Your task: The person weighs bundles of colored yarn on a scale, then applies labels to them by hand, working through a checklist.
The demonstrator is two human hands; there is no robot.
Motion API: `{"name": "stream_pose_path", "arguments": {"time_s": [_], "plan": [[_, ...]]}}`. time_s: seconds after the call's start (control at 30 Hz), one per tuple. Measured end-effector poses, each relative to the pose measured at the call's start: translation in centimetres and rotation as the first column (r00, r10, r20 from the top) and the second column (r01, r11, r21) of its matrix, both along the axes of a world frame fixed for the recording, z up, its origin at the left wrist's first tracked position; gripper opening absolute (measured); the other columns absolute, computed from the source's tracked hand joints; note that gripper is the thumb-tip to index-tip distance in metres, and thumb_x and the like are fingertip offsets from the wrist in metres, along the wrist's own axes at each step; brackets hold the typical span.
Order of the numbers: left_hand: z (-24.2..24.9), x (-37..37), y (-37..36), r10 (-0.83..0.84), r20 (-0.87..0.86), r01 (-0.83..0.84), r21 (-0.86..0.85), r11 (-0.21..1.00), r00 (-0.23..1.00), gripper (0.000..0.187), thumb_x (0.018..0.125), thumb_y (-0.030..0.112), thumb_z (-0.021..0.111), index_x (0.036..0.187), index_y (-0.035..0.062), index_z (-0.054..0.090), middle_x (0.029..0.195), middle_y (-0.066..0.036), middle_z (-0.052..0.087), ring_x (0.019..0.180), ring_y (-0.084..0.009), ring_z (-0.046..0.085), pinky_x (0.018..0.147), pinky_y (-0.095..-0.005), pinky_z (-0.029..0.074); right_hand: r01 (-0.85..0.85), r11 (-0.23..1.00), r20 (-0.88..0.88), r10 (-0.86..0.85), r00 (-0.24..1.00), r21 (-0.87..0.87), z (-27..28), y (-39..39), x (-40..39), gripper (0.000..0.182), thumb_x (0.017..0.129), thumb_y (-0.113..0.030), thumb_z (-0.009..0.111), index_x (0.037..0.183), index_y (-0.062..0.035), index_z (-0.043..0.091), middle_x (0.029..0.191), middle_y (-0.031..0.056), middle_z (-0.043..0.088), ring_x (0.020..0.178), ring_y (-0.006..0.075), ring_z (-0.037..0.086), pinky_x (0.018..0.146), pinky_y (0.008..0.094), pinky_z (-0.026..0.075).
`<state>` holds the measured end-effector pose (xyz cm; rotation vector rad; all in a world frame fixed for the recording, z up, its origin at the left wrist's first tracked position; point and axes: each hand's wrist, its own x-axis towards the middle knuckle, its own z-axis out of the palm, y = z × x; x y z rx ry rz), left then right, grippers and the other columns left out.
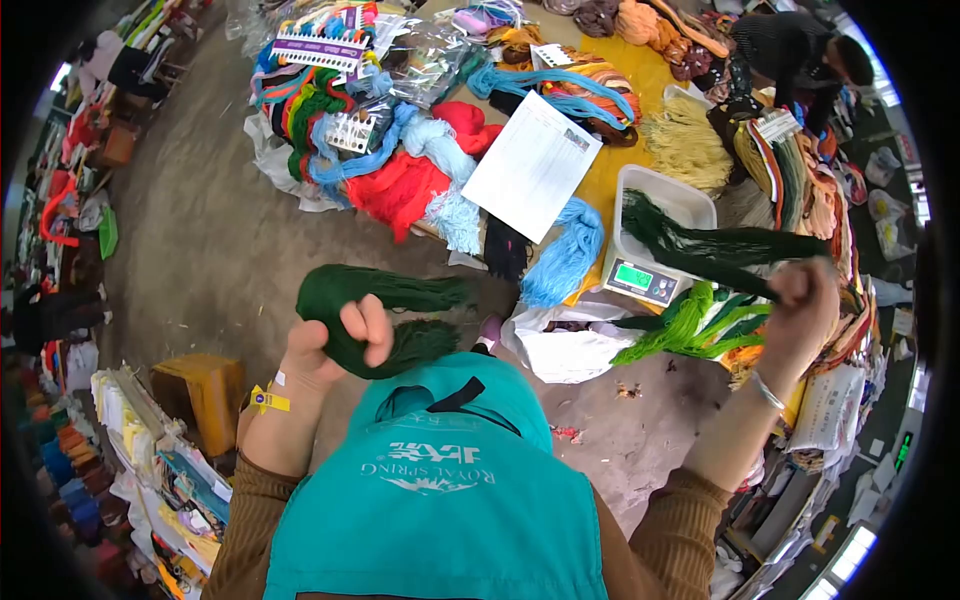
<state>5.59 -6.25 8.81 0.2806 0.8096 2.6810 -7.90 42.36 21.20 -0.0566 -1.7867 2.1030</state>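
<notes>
Dark green thread hangs in a looped bundle from my left hand, whose fingers are wrapped round it. On the right, my right hand is closed at the end of another dark green bundle, which stretches back into a clear plastic tub. The tub rests on a digital scale with a lit green display. Just below the scale lies bright green thread beside a white plastic bag.
A printed sheet lies over thread bundles, with light blue thread beside it. Red thread sits further left. A person bends at the upper right. A yellow box stands on the floor at left.
</notes>
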Motion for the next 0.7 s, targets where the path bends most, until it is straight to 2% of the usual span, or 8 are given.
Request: {"name": "stream_pose_path", "arguments": {"time_s": [0.13, 0.2, 0.23, 0.27, 0.37, 0.5, 0.67, 0.7], "plan": [[3.8, -1.1, 0.4, -0.102, -0.067, 0.112, 0.170, 0.979, 0.993, 0.090, 0.088, 0.036, 0.069, 0.154, 0.0062, 0.015, 0.061, -0.002, 0.057, 0.043, -0.0073, 0.044, 0.043, -0.0238, 0.031, -0.435, 0.876, -0.351, 0.348, 0.869, -0.209, 11.7, -1.7, 4.3, 0.021, 0.100, -0.015, 0.045, 0.098, 0.0039, 0.055, 0.081, 0.0074, 0.052, 0.044, 0.0058, 0.030, 0.039, 0.0187, 0.027], [5.1, -1.8, 0.7, -0.151, -0.095, 0.166, 0.182, 0.969, 0.984, 0.090, 0.089, 0.037, 0.068, 0.154, 0.0054, 0.014, 0.060, -0.002, 0.057, 0.043, -0.0076, 0.044, 0.043, -0.0241, 0.031, -0.472, 0.879, -0.392, 0.413, 0.822, -0.063, 14.0, -4.6, 5.8, 0.021, 0.101, -0.014, 0.041, 0.099, 0.0035, 0.052, 0.100, 0.0173, 0.059, 0.051, 0.0109, 0.043, 0.048, 0.0200, 0.040], [5.4, -1.9, 0.6, -0.191, -0.110, 0.210, 0.188, 0.960, 0.975, 0.091, 0.089, 0.038, 0.067, 0.154, 0.0046, 0.012, 0.060, -0.002, 0.057, 0.043, -0.0079, 0.044, 0.043, -0.0243, 0.031, -0.243, 0.968, -0.338, 0.208, 0.918, -0.062, 14.7, -8.3, 6.4, 0.021, 0.100, -0.015, 0.041, 0.098, 0.0026, 0.052, 0.108, 0.0204, 0.058, 0.060, 0.0144, 0.049, 0.055, 0.0227, 0.044], [5.1, -1.9, 0.5, -0.193, -0.133, 0.217, 0.193, 0.957, 0.972, 0.070, 0.091, 0.033, 0.064, 0.145, 0.0004, 0.034, 0.059, -0.003, 0.056, 0.042, -0.0101, 0.043, 0.043, -0.0259, 0.032, 0.000, 0.999, -0.286, -0.014, 0.958, -0.049, 15.2, -12.0, 7.0, 0.021, 0.100, -0.016, 0.042, 0.097, 0.0018, 0.052, 0.115, 0.0235, 0.057, 0.068, 0.0178, 0.055, 0.062, 0.0253, 0.048], [6.4, -2.1, 0.1, -0.175, -0.025, 0.176, 0.007, 0.984, 0.984, 0.022, 0.089, 0.017, 0.060, 0.096, -0.0029, 0.064, 0.057, -0.006, 0.052, 0.046, -0.0144, 0.046, 0.047, -0.0289, 0.036, -0.397, 0.918, -0.107, 0.394, 0.913, -0.015, 11.6, -15.3, 8.0, 0.026, 0.096, -0.024, 0.049, 0.094, 0.0007, 0.059, 0.126, 0.0288, 0.055, 0.102, 0.0325, 0.059, 0.085, 0.0406, 0.051], [9.1, -1.7, 1.0, -0.053, 0.058, 0.070, -0.352, 0.934, 0.997, 0.021, 0.091, 0.011, 0.059, 0.101, -0.0054, 0.066, 0.061, -0.002, 0.052, 0.052, -0.0107, 0.047, 0.051, -0.0276, 0.042, -0.532, 0.579, 0.094, 0.726, 0.681, -0.617, 3.4, -22.4, 8.3, 0.025, 0.098, -0.021, 0.052, 0.096, 0.0006, 0.064, 0.133, 0.0254, 0.054, 0.128, 0.0360, 0.050, 0.102, 0.0495, 0.045], [7.9, -2.3, 1.5, 0.011, -0.221, -0.176, -0.744, 0.645, 0.975, 0.025, 0.090, 0.005, 0.061, 0.114, -0.0013, 0.066, 0.075, -0.003, 0.062, 0.067, -0.0055, 0.056, 0.054, -0.0202, 0.043, -0.425, 0.370, 0.075, 0.820, 0.568, -0.826, -4.0, -27.1, 9.5, 0.036, 0.099, -0.027, 0.048, 0.119, -0.0004, 0.063, 0.139, 0.0166, 0.051, 0.129, 0.0295, 0.048, 0.107, 0.0489, 0.038], [8.1, -2.3, 2.1, 0.037, -0.171, -0.148, -0.699, 0.699, 0.985, 0.024, 0.091, 0.005, 0.060, 0.115, 0.0003, 0.065, 0.079, -0.002, 0.062, 0.068, -0.0051, 0.056, 0.054, -0.0195, 0.043, -0.421, 0.363, 0.073, 0.822, 0.565, -0.832, -4.8, -27.7, 9.7, 0.036, 0.098, -0.027, 0.048, 0.118, -0.0007, 0.063, 0.138, 0.0163, 0.052, 0.128, 0.0290, 0.049, 0.108, 0.0482, 0.038]]}}
